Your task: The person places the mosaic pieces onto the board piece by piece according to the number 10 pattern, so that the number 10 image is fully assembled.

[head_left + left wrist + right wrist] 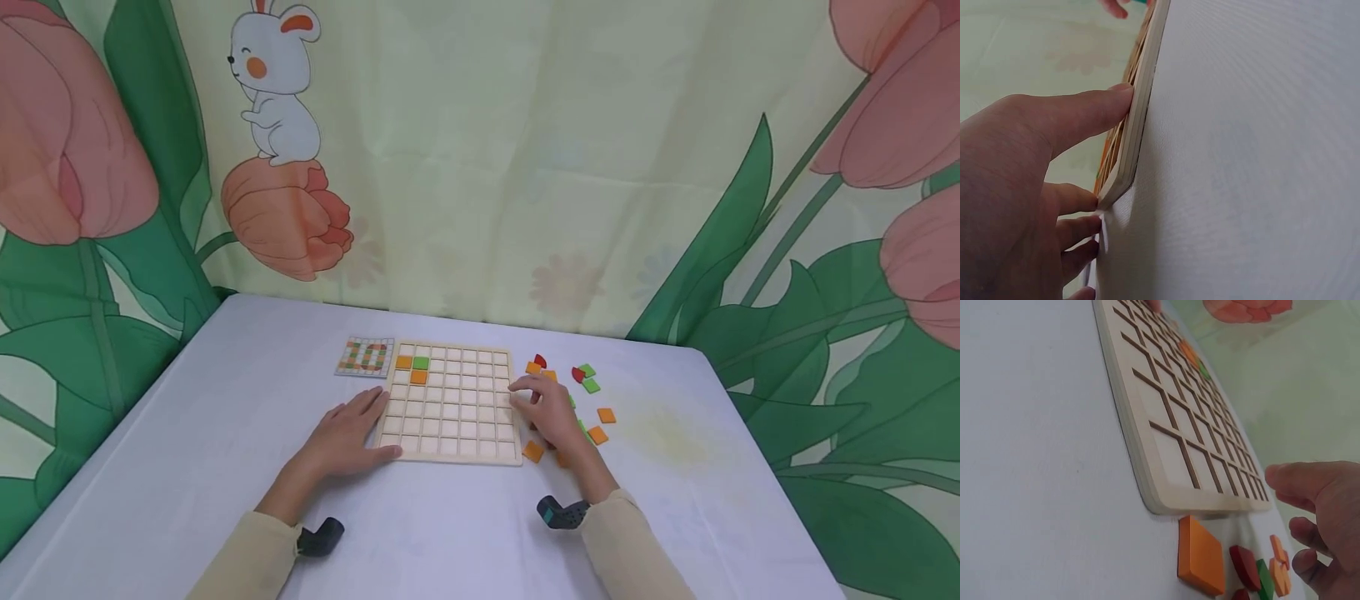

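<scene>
A pale wooden grid board (457, 457) lies flat, with two orange tiles (418, 377) and one green tile (421, 363) in cells at its far left. My left hand (341, 437) rests at the board's near left corner, thumb on the front rim and fingers along the left side. Over the right rim is my right hand (551, 408), thumb and index finger reaching toward the cells and the other fingers bent. No tile shows between those fingertips. Beneath and beside this hand lie loose orange tiles (1200, 556), green tiles and red rounded pieces (1245, 567), some of them hidden by it.
A printed pattern card (365, 357) with coloured squares lies against the board's far left side. More orange tiles (606, 415) and green tiles (591, 386) are scattered to the right. A white cloth (187, 467) covers the table, and a patterned curtain (480, 167) hangs behind it.
</scene>
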`<state>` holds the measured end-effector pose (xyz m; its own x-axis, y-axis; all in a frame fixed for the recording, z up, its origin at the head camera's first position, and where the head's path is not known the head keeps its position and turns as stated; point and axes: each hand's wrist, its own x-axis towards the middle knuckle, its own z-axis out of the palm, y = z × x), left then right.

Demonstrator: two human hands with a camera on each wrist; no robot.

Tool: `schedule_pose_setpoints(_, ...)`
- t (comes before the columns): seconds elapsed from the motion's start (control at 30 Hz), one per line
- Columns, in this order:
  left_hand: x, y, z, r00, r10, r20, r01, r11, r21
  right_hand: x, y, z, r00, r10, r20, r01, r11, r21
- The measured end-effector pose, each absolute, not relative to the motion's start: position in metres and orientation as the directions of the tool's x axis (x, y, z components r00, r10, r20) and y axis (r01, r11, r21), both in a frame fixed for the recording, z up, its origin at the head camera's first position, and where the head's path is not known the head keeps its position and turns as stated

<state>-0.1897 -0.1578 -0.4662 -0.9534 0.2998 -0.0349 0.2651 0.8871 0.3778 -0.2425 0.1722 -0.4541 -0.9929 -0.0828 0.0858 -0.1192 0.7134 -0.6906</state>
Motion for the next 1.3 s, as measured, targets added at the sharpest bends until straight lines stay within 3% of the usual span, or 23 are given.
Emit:
schedule_pose_setpoints(0.43, -0.187, -0.158, -0.468, -0.955, 0.298, -0.005, 0.275, 0.887, 0.371, -0.235, 0.21, -0.46, -1.0, 0.004, 0.001, 0.002, 0.75, -0.662)
schedule_pose_setpoints(0.87, -0.188, -0.159, -0.468, -0.954, 0.298, -0.004, 0.275, 0.885, 0.375, -0.238, 0.224, -0.467, -0.999, -0.045, -0.018, -0.024, 0.79, -0.613)
schedule_pose_setpoints(1.3, -0.187, -0.16, -0.469, -0.954, 0.299, -0.003, 0.277, 0.885, 0.374, -0.235, 0.223, -0.47, -0.997, -0.049, 0.054, -0.07, 0.85, -0.522)
